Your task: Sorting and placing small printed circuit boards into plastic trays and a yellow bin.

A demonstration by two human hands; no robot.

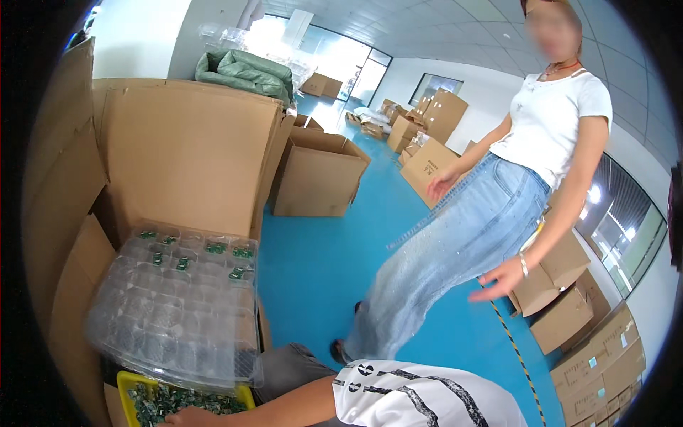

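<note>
left hand (pixel 186 418) in yellow bin (pixel 128 383) of small green parts (pixel 167 402), clear blister trays (pixel 178 306) above, co-worker (pixel 491 178) standing nearby

Blue floor (pixel 320 263) running through room; cardboard boxes (pixel 316 174) standing about; daylight coming through far windows (pixel 324 53); white tiled ceiling (pixel 455 35) curving overhead.
</note>
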